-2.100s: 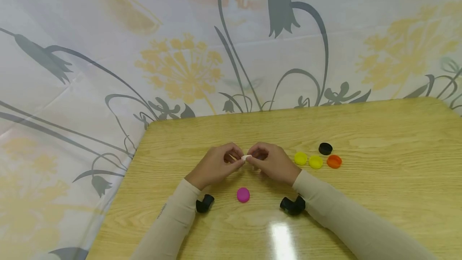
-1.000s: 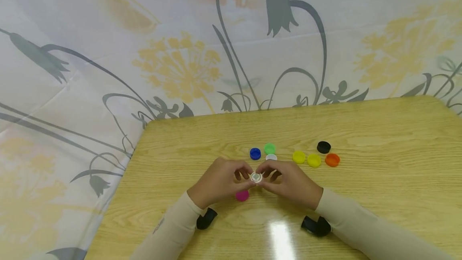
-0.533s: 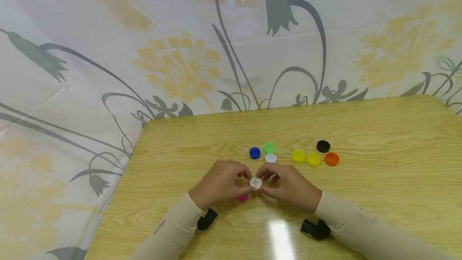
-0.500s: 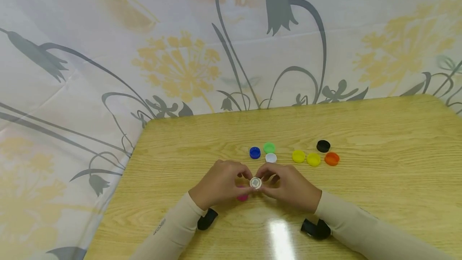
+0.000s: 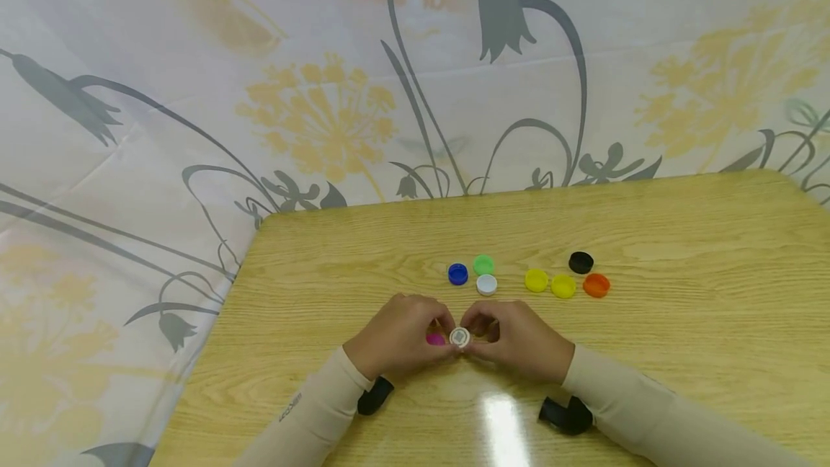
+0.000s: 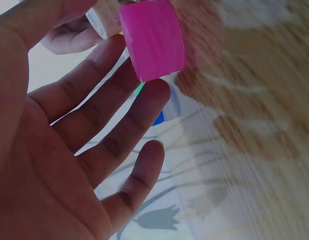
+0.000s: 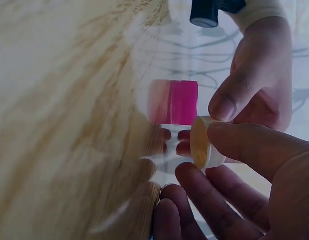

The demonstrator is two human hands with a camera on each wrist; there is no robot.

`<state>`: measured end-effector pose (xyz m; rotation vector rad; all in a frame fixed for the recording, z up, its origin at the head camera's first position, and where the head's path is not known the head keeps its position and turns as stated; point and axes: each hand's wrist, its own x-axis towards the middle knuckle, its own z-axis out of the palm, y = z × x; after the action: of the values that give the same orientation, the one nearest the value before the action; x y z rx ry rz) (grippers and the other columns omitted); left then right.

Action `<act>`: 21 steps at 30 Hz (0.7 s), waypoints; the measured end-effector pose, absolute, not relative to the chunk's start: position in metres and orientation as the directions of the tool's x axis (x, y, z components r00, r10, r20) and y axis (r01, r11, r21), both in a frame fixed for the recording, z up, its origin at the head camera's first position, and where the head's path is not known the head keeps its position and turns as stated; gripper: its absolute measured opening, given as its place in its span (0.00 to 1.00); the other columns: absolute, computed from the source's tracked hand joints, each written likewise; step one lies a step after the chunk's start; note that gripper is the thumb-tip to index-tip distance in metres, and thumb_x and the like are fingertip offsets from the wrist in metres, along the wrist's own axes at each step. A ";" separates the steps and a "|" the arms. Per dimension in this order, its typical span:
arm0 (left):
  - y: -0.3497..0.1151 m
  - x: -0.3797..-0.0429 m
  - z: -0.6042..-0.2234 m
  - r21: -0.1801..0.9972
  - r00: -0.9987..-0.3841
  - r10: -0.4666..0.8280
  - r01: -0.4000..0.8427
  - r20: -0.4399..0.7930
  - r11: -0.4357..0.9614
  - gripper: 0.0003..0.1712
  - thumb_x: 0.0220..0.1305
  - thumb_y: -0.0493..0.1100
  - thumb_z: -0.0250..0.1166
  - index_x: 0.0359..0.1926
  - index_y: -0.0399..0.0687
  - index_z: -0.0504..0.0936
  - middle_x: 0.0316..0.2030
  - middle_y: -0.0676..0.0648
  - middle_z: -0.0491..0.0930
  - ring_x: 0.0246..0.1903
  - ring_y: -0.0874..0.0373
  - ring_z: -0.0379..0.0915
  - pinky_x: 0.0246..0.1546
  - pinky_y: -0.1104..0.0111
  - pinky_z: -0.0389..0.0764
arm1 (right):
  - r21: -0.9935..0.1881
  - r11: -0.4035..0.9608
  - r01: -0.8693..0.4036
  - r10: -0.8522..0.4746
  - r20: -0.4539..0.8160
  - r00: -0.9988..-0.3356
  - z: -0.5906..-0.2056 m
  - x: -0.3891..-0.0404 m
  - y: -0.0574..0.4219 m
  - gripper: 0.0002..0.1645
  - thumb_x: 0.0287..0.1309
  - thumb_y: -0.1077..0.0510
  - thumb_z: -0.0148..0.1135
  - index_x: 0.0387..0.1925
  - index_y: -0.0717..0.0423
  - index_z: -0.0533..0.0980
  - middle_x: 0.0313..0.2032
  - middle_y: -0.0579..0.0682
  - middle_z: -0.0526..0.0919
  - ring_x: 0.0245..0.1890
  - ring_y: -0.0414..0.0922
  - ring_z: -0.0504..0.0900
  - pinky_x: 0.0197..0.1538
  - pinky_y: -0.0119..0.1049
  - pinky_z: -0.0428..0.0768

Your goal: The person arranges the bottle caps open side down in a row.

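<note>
Both hands meet over the wooden table in the head view. The left hand [image 5: 403,337] and the right hand [image 5: 524,341] pinch a small white bottle cap [image 5: 460,337] from opposite sides. Its printed top faces up. From the right wrist, the hollow underside of this white cap [image 7: 200,144] points at the table, with a small gap below. A magenta bottle cap [image 7: 184,102] stands on the tabletop beside the hands. In the head view the left hand partly hides the magenta cap [image 5: 435,339].
Beyond the hands lie blue [image 5: 457,274], green [image 5: 483,265] and white [image 5: 486,285] caps. Farther right are two yellow caps [image 5: 563,286], a black cap [image 5: 581,262] and an orange cap [image 5: 596,285]. Black wrist cameras [image 5: 566,415] sit under the sleeves. A patterned curtain [image 5: 363,78] hangs behind the table.
Both hands have drawn back toward the body with the white cap, uncovering the blue, green and white caps. The held cap has turned from edge-on to top up. The magenta cap became partly covered.
</note>
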<state>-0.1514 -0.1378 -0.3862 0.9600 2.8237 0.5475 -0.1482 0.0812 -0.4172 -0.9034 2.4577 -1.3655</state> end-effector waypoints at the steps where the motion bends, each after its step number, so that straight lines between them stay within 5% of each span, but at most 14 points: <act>1: -0.138 -0.151 -0.386 0.370 -0.794 0.608 0.566 0.005 0.736 0.12 0.57 0.58 0.73 0.34 0.58 0.86 0.30 0.63 0.84 0.29 0.71 0.72 0.46 0.62 0.73 | -0.822 0.393 -0.412 -0.594 0.115 -0.796 -0.417 -0.148 0.081 0.10 0.59 0.52 0.72 0.39 0.50 0.81 0.36 0.40 0.86 0.37 0.34 0.83 0.43 0.31 0.83; 21: -0.137 -0.148 -0.389 0.307 -0.791 0.612 0.578 -0.019 0.756 0.11 0.56 0.57 0.74 0.33 0.59 0.86 0.31 0.62 0.81 0.32 0.68 0.70 0.40 0.68 0.67 | -0.810 0.418 -0.411 -0.628 0.069 -0.775 -0.418 -0.148 0.080 0.08 0.58 0.56 0.72 0.37 0.52 0.82 0.29 0.38 0.82 0.30 0.31 0.77 0.36 0.27 0.78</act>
<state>-0.1483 -0.1369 -0.3888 0.9637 2.8325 0.4358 -0.1479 0.0796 -0.4175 -0.9091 2.4290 -1.2840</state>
